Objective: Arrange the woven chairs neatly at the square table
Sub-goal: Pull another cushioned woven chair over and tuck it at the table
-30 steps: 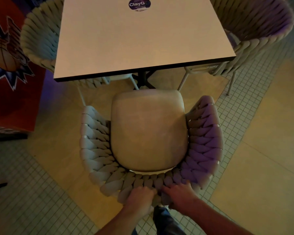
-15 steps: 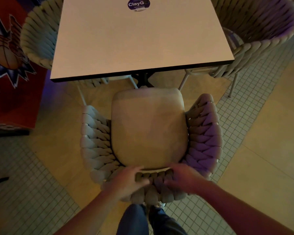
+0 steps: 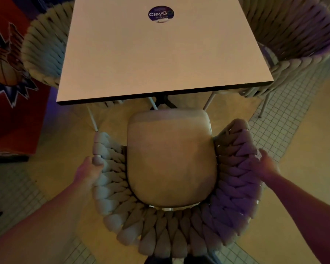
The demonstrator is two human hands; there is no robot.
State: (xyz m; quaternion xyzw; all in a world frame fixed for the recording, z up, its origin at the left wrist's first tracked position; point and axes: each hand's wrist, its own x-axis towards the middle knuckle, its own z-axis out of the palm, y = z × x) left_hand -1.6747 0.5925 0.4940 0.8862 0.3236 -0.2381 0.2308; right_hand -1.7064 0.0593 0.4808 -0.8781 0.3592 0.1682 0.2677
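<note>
A woven chair (image 3: 171,231) with a pale seat cushion (image 3: 171,157) stands right below me, facing the square white table (image 3: 160,54). The cushion's front edge sits just short of the table's near edge. My left hand (image 3: 89,171) grips the chair's left woven arm from outside. On the right woven arm rests my right hand (image 3: 265,164), fingers wrapped over its outer side. Two more woven chairs stand at the table, one on the left side (image 3: 44,54) and one on the right (image 3: 301,46), both partly tucked under the top.
A red cabinet with a basketball graphic (image 3: 11,92) stands close on the left. The floor is small white tiles with larger beige slabs (image 3: 303,130). A round dark sticker (image 3: 161,13) lies on the tabletop. The table's black foot (image 3: 163,101) shows beneath.
Both hands left the back rim of the chair and moved apart to its left and right arms. The view has come lower and closer to the chair.
</note>
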